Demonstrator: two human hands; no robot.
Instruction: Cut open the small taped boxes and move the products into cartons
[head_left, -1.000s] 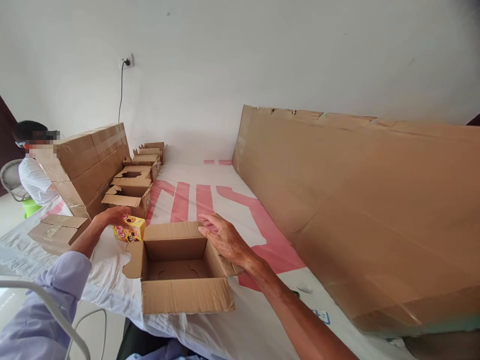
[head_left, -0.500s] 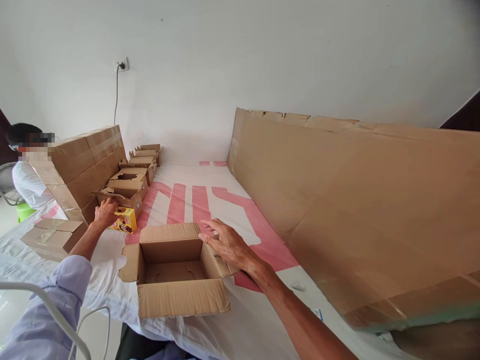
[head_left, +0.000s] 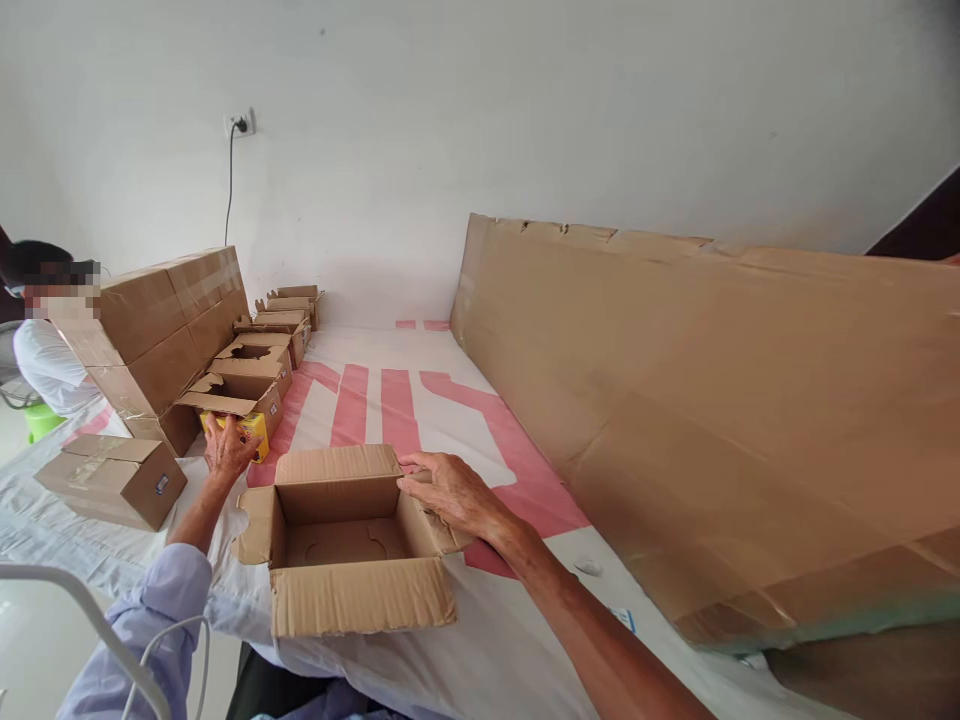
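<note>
An open cardboard carton (head_left: pixel 364 595) stands in front of me, its flaps folded outward and nothing visible inside. My right hand (head_left: pixel 457 495) lies over its far right corner and right flap, fingers stretched out and touching the cardboard. To the left, my left hand (head_left: pixel 227 452) has its fingers bent against a yellow printed box (head_left: pixel 257 432), gripping it where it stands on the cloth. The box sits against the near side of another open carton (head_left: pixel 271 405), partly under that carton's flap. The far side of the yellow box is hidden.
Several open cartons (head_left: pixel 285 322) continue in a row toward the wall, beside stacked closed cartons (head_left: pixel 142 320). A taped carton (head_left: pixel 112 480) lies at left. A large cardboard panel (head_left: pixel 675 400) bounds the right side. Beyond the stack sits a person (head_left: pixel 49 365).
My left hand has shifted down and slightly right, its fingers now on the yellow box's near side. My right hand's fingers have settled closer to the carton's corner.
</note>
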